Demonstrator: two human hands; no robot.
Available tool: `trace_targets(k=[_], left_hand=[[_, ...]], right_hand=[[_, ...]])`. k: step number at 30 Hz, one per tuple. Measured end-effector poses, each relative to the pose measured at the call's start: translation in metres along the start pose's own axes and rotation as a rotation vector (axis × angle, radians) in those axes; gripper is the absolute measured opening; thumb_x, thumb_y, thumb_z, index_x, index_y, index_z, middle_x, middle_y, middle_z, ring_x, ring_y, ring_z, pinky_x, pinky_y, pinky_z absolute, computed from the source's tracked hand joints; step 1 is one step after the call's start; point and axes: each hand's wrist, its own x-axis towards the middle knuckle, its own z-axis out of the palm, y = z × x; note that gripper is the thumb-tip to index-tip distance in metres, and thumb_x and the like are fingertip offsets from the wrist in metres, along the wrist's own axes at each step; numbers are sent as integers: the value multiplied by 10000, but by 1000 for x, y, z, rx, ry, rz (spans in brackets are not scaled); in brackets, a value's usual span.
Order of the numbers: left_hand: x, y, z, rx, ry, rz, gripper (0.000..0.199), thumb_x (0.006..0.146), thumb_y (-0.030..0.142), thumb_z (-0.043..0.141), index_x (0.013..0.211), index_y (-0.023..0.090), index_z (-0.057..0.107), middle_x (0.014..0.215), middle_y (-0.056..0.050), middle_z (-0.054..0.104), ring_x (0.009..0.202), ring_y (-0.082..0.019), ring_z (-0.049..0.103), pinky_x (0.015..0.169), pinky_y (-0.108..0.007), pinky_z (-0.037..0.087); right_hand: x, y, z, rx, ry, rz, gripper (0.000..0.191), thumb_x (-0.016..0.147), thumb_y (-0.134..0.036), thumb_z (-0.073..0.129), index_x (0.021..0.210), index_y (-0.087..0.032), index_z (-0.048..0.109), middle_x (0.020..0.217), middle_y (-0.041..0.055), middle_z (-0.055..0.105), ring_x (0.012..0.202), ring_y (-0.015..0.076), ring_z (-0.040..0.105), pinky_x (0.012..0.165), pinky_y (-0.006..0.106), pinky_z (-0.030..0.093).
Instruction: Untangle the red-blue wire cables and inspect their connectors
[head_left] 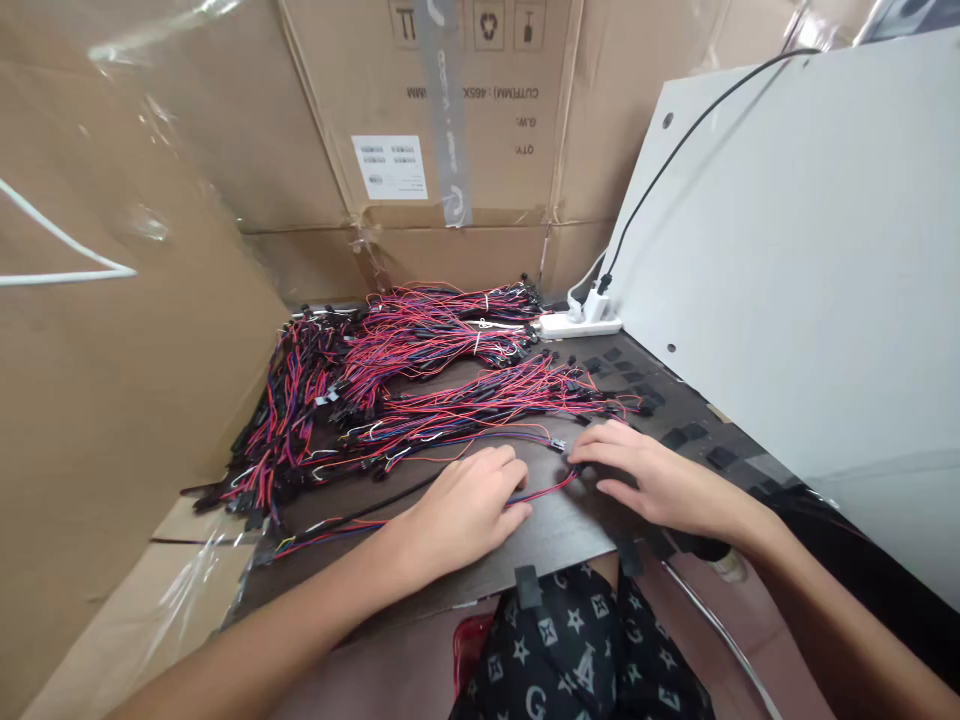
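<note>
Wires [546, 492] in red and blue, a slim strand with dark ends, lie beneath two bare hands near the front edge of a dark surface [559, 535]. From where one stands, the left hand [476, 505] curls over the strand, which runs out between thumb and bent fingers with little space to spare; how firmly they press cannot be told. The right hand [637, 468] reaches the strand's far end, its fingertips at a dark piece there, the thumb well apart from them. Whether this second grip has hold of the piece is also impossible to tell.

Beyond, two rear bundles [412, 345] lie gathered, with white ties [478, 343] around them, and look like the sorted part of the work. A looser front bundle [487, 400] stretches across the middle, with no band visible around the whole of it, and a dense heap [289, 410] crowds the left side. By that reckoning, the job appears well advanced, though the strand in hand lies apart from the bundles and seems unfinished. Which piles are complete and which await attention, the scene does not reveal. A white power strip [581, 326] sits behind, beside the rear bundles.
</note>
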Motion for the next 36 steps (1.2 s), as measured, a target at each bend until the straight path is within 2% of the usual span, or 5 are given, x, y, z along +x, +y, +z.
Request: trace_targets(k=[8, 15, 22, 29, 36], left_hand=[[15, 9, 6, -106, 50, 30, 106, 854, 249, 540, 880, 167, 601, 906, -43, 599, 845, -196, 564, 738, -314, 433], [24, 10, 9, -520, 120, -40, 125, 826, 241, 569, 832, 158, 662, 754, -6, 643, 700, -136, 574, 664, -251, 425], [24, 8, 19, -1002, -18, -192, 123, 810, 262, 539, 772, 146, 557, 576, 7, 594, 493, -120, 560, 493, -234, 457], [21, 11, 17, -927, -84, -171, 114, 851, 248, 465, 782, 163, 500, 507, 26, 571, 385, -83, 465, 396, -179, 346], [22, 7, 15, -1083, -249, -182, 111, 787, 248, 505, 743, 148, 520, 513, 31, 530, 401, -77, 434, 409, -193, 317]], right_hand=[[11, -1, 9, -13, 2, 12, 225, 873, -70, 484, 1030, -162, 616, 1012, 80, 591, 940, 194, 571, 838, 336, 467], [7, -11, 14, 145, 182, -81, 128, 883, -92, 504, 947, -169, 584, 924, 53, 596, 741, 135, 531, 671, 256, 432], [12, -22, 16, 245, 270, -148, 96, 871, -118, 548, 930, -171, 602, 873, 45, 601, 696, 128, 513, 650, 251, 430], [12, -20, 22, 232, 192, -104, 87, 899, -201, 560, 924, -159, 632, 795, 44, 630, 644, 122, 522, 606, 237, 413], [4, -18, 17, 212, 211, -135, 121, 891, -231, 581, 813, -143, 609, 717, 42, 646, 589, 116, 541, 563, 225, 404]])
